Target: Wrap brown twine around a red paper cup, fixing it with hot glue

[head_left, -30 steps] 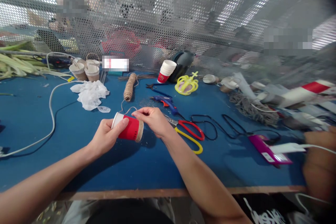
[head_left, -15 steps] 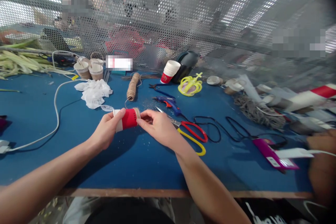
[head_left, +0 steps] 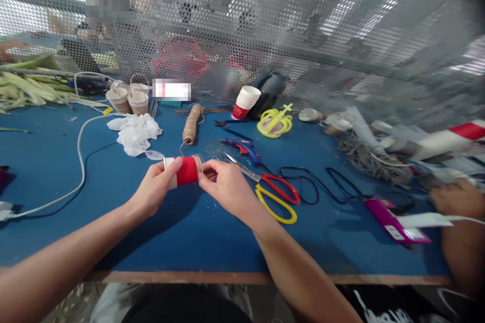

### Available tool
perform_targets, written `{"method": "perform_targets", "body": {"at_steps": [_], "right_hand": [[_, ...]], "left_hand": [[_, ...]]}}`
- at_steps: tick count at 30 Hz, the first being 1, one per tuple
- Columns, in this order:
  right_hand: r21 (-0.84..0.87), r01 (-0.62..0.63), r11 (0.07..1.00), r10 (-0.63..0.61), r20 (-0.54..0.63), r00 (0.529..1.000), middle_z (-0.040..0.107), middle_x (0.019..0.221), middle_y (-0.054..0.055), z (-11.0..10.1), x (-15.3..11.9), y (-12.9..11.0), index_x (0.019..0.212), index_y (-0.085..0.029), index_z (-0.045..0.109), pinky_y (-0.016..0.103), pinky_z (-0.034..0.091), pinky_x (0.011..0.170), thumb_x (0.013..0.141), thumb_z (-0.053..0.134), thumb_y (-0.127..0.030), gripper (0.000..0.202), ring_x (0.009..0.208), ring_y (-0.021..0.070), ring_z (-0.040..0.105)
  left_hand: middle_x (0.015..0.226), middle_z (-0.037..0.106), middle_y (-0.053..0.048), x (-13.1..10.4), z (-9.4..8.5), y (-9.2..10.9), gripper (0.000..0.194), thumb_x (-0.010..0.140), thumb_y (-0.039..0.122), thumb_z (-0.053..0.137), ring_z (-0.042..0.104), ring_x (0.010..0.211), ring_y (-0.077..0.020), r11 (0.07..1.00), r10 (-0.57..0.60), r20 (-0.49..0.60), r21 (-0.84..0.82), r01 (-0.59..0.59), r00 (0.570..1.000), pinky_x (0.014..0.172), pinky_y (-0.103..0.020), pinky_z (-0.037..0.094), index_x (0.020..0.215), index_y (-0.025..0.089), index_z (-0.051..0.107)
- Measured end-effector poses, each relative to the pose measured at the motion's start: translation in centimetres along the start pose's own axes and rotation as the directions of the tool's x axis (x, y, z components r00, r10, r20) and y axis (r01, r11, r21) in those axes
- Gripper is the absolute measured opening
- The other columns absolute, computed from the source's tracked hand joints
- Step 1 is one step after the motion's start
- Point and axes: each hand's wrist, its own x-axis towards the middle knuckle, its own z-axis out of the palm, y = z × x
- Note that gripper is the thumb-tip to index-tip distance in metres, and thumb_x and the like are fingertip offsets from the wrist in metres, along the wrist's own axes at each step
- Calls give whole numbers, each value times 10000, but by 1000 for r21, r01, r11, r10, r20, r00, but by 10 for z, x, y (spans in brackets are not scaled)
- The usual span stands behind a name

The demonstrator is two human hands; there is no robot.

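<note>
My left hand grips a red and white paper cup, which lies on its side with its white rim to the left. A band of twine is wound round the cup's right end. My right hand is closed with thumb and fingers on that band; the inner fingertips are partly hidden. From the cup a strand runs up to a roll of jute twine just behind. Scissors with red and yellow handles lie partly open beside my right hand. Behind them rests a blue glue gun.
White lace cloth and twine-wrapped cups stand left. Pliers, stacked paper cups and a yellow crown-shaped frame are at the back. Right are cables, a purple power strip, grey cord and another person's arm.
My right hand has shifted very slightly at the cup's twine end, its fingers curling more. The other person's hand at the right has moved further up into view.
</note>
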Motion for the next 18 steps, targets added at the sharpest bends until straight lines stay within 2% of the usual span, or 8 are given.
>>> {"method": "perform_targets", "body": {"at_steps": [7,18], "right_hand": [[-27,-4,1000,4,-22,1000,657,660,41,2,0,0,709,-159,613,238,413,540,695,513,-161,101,568,136,575],[-23,-9,1000,9,-38,999,651,637,36,3,0,0,689,-165,603,234,414,529,686,511,-154,92,557,136,572]], "left_hand": [[564,615,-14,0,2,-1,386,662,475,620,458,466,-90,999,14,-25,32,-13,1000,505,-216,358,736,98,646],[610,657,-32,0,1,-2,417,666,487,613,517,513,-116,999,22,2,33,-22,1000,509,-220,366,812,101,671]]}}
